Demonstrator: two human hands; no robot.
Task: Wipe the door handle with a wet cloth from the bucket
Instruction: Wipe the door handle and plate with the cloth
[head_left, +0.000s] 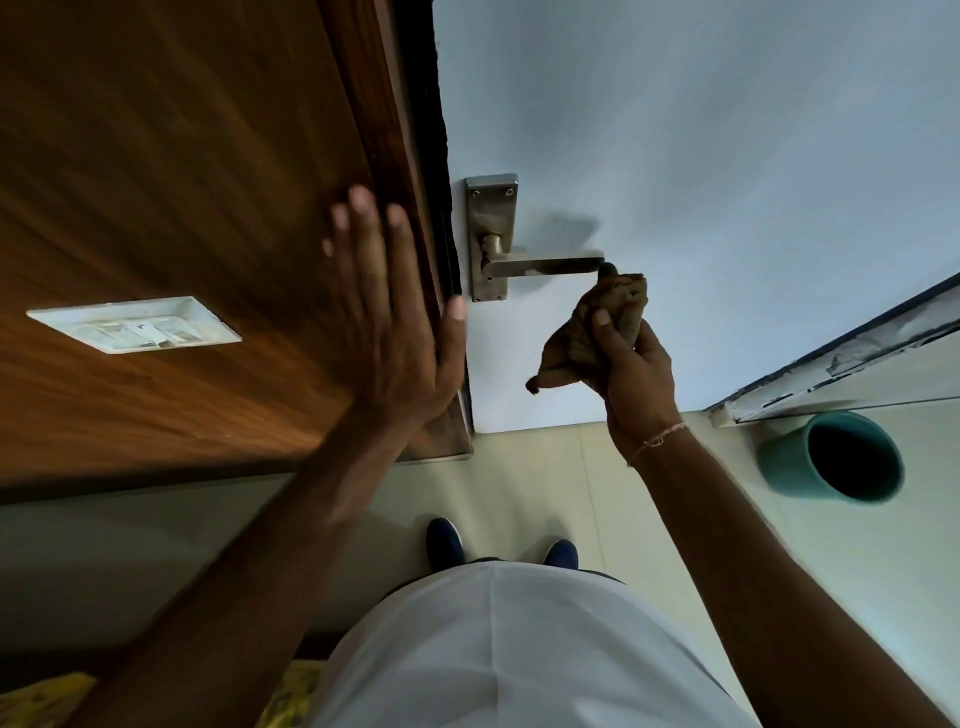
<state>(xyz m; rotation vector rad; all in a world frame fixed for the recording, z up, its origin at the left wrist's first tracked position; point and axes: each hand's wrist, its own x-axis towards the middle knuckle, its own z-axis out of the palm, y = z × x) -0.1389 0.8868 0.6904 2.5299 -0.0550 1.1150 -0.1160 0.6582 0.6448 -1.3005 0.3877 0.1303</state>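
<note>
A metal lever door handle (540, 266) on a steel backplate (488, 208) sits on the white door (701, 156). My right hand (631, 374) is shut on a bunched brown cloth (597, 322), whose top end touches the free tip of the lever. My left hand (389, 322) lies flat with fingers spread against the wooden frame (395, 130) beside the door's edge, holding nothing. A teal bucket (831, 457) stands on the floor at the right, its inside dark.
A wood-panelled wall (156, 182) with a white switch plate (135, 325) fills the left. Pale floor tiles (545, 467) run below the door. My two blue shoes (447, 543) stand close to the threshold. A worn door-frame strip (857, 358) runs above the bucket.
</note>
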